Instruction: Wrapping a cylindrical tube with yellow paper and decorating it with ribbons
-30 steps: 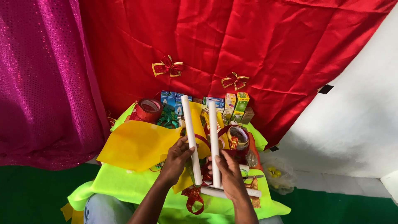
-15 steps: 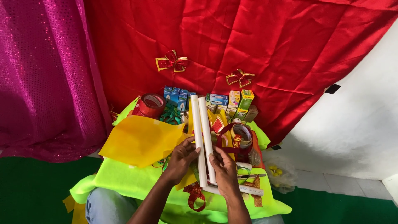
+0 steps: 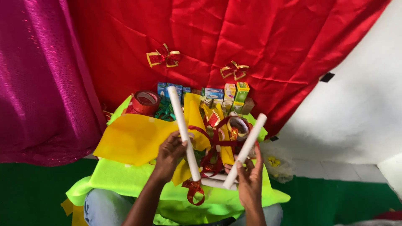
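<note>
Head view. Your left hand is closed around one white tube; your right hand is closed around a second white tube. Half a second ago the two tubes stood side by side, nearly parallel. They now splay into a V: the left tube leans toward 11 o'clock, the right toward 1 o'clock, and their lower ends meet near a third white tube lying crosswise on the lime-green cloth. Judged from this, the tubes are being set at an angle rather than bundled.

Packages: at 12 o'clock from your hands, a row of small boxes stands against the red drape: blue boxes left, yellow and green boxes right. A red tape roll sits at 10 o'clock. Two red-and-gold bows are pinned to the drape. Print is too small to describe.
</note>
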